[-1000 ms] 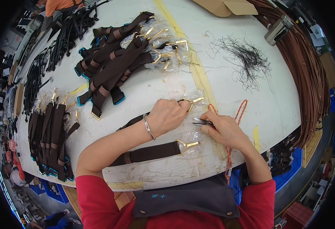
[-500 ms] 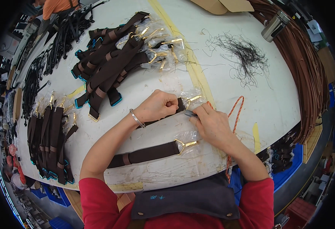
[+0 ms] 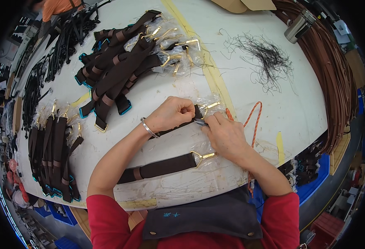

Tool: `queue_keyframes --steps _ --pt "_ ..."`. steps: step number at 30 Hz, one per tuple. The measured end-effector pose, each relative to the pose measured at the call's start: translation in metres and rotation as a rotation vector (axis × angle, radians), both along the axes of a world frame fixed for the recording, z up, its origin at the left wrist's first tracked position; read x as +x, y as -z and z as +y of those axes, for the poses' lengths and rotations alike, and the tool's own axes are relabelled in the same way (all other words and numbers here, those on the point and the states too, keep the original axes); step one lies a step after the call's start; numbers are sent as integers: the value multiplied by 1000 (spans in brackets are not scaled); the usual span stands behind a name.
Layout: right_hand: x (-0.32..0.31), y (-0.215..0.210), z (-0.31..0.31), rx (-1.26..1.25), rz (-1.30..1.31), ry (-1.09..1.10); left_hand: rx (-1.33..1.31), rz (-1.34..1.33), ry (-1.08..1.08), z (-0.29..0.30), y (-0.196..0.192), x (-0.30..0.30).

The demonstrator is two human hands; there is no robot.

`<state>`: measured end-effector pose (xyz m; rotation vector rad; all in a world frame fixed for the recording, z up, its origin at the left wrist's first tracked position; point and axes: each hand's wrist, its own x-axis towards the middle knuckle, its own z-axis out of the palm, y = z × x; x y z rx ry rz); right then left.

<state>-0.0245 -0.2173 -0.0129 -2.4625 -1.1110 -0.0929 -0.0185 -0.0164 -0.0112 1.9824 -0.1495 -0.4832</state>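
Note:
A dark brown webbing strap (image 3: pixel 198 112) with a gold snap hook (image 3: pixel 210 106) in clear plastic wrap lies under my hands. My left hand (image 3: pixel 172 114), a silver bangle at its wrist, is closed in a pinch over the strap; whatever is between its fingers is too small to make out. In my right hand (image 3: pixel 226 135) are small grey thread snips (image 3: pixel 200 122), their tip at the strap's end beside the hook. The fingers hide most of the tool. Nearer me, a second brown strap (image 3: pixel 170 167) with a wrapped gold hook lies flat.
An orange cord (image 3: pixel 255 124) loops right of my right hand. Beyond lies a tangle of dark thread (image 3: pixel 269 62). Brown straps are piled at the far left (image 3: pixel 120 74), others at the near left (image 3: pixel 55 153). Long brown strips (image 3: pixel 332 83) and a steel flask (image 3: pixel 299 27) line the right edge.
My right hand has shifted slightly left with the snips, bringing their tip closer to my left hand and the strap's end. The left hand stays almost in place.

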Motion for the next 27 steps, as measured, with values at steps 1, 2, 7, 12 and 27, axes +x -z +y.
queue_keyframes --steps 1,2,7,12,27 --pt "0 0 1 -7 5 1 -8 -8 3 0 1 0" --pt "0 -1 2 -13 11 2 -17 -17 6 0 2 0" --pt "-2 6 3 -26 -7 11 -14 -71 25 -1 5 0" --pt "-2 11 2 -12 -58 -1 27 -155 53 -1 9 3" --pt "-3 6 1 -28 -12 55 141 -245 139 -2 -1 7"
